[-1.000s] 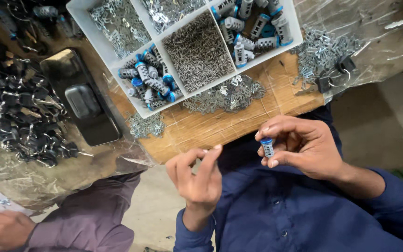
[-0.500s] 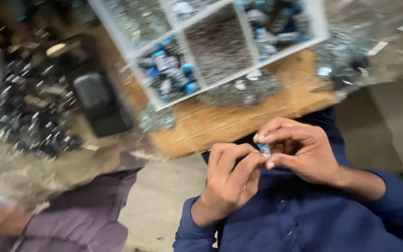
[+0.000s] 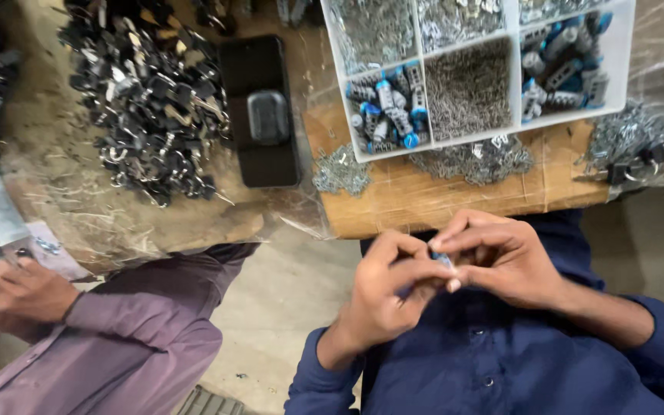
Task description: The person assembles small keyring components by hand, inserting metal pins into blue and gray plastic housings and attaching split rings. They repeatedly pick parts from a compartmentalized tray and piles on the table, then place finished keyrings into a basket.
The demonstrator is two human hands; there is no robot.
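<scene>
My right hand (image 3: 501, 257) pinches a small blue-and-silver part (image 3: 444, 261) in front of my blue shirt. My left hand (image 3: 390, 290) meets it from the left, with its fingertips closed on the same part. Most of the part is hidden by the fingers. Both hands hover just below the near edge of a wooden board (image 3: 455, 196). On the board stands a white compartment tray (image 3: 510, 69) holding similar blue-and-silver parts (image 3: 390, 107) and small metal pieces.
Loose metal bits (image 3: 474, 160) lie along the tray's edge. A heap of black parts (image 3: 144, 100) and a black flat device (image 3: 259, 107) lie to the left. A co-worker's hand (image 3: 21, 292) with a purple sleeve works at the lower left.
My left hand has moved right from open air and closed on the part that my right hand held. The view has shifted so the tray sits further right.
</scene>
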